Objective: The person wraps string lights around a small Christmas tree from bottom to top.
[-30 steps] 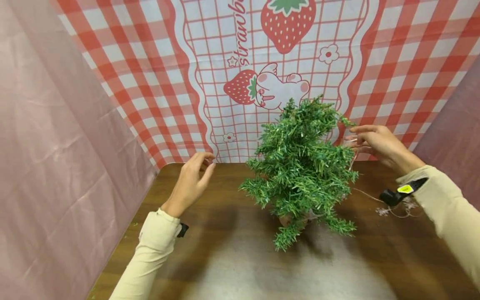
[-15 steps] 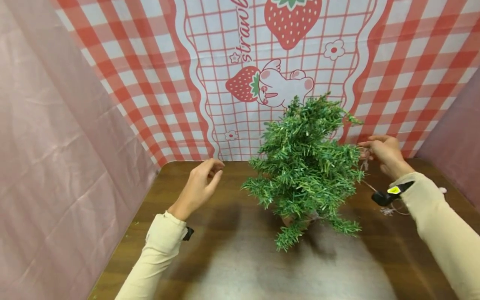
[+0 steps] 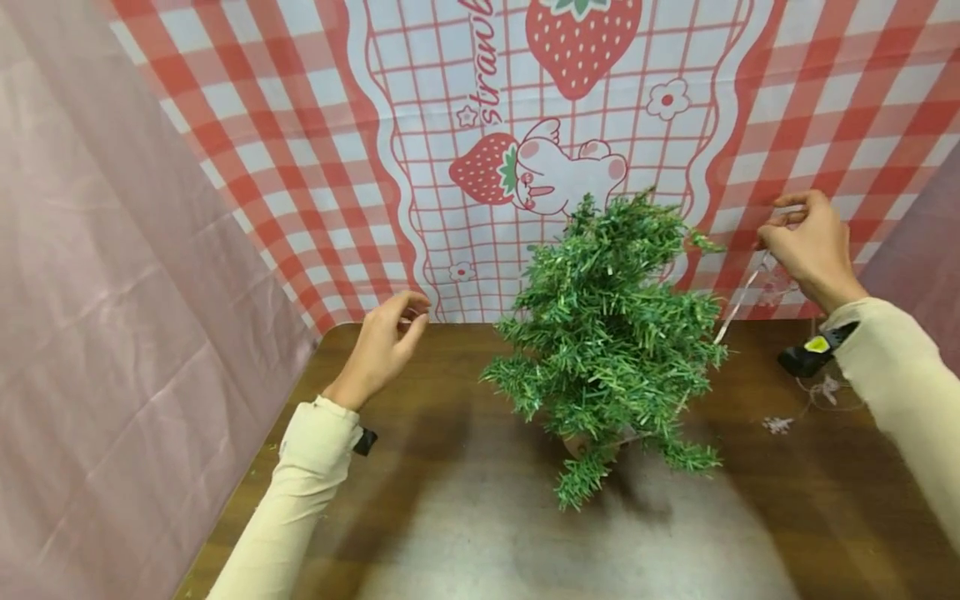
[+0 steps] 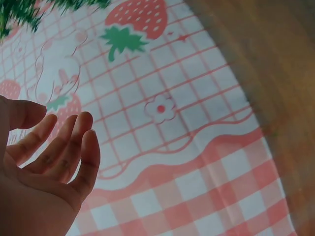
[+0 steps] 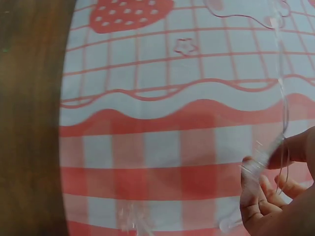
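Observation:
A small artificial Christmas tree (image 3: 615,325) stands on the brown table, slightly right of centre in the head view. To its right my right hand (image 3: 813,250) is raised, thumb and finger pinching a thin string of lights (image 3: 738,304). The string stretches down to the tree's right side. In the right wrist view a clear snowflake piece (image 5: 258,160) sits at the fingertips, blurred. My left hand (image 3: 378,350), its fingers loosely bent, hovers left of the tree and holds nothing; the left wrist view shows the same hand (image 4: 49,162) in front of the printed cloth.
More of the string lies on the table (image 3: 892,500) at the right, with clear snowflakes (image 3: 777,426) along it. A red and white strawberry cloth (image 3: 300,150) hangs behind the tree. Pink fabric (image 3: 112,333) closes off the left side.
The right hand dipped beside the tree, then rose up and to the right, drawing the string out taut from the branches. The left hand shifted only slightly. The tree stays in place.

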The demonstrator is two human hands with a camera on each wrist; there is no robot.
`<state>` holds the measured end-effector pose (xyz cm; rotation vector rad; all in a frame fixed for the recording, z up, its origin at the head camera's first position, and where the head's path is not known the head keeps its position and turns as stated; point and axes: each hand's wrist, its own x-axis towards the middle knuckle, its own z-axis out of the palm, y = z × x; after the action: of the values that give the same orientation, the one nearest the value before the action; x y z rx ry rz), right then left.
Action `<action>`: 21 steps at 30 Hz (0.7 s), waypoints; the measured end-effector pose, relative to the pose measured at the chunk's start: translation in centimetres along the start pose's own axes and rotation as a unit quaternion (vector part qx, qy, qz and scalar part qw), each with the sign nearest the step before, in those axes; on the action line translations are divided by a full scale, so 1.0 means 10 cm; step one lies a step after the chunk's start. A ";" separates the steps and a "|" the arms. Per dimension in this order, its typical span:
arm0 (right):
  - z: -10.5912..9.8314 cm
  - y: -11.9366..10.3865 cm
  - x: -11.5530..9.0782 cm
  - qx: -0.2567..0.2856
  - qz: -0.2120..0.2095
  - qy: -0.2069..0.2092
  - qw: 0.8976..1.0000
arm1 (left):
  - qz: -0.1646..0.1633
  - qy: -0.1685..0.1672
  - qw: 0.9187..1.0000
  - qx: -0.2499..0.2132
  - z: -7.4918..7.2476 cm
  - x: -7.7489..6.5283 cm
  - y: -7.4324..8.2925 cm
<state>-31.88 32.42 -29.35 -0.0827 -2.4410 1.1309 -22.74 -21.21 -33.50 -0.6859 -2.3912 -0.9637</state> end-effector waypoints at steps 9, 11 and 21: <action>-0.22 -0.31 0.19 0.083 -0.005 -0.051 0.995 | -0.024 0.002 0.999 -0.023 -0.12 0.37 0.07; -0.26 -0.38 0.20 0.075 -0.028 -0.070 0.994 | -0.030 -0.003 0.999 -0.030 -0.12 0.45 0.09; -0.34 -0.89 0.17 0.052 -0.137 -0.118 0.982 | -0.059 -0.041 0.993 -0.090 -0.10 0.75 0.19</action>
<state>-30.81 29.40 -20.25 0.4300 -2.4901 1.1968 -27.10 -18.71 -27.49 -0.6666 -2.4600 -1.2345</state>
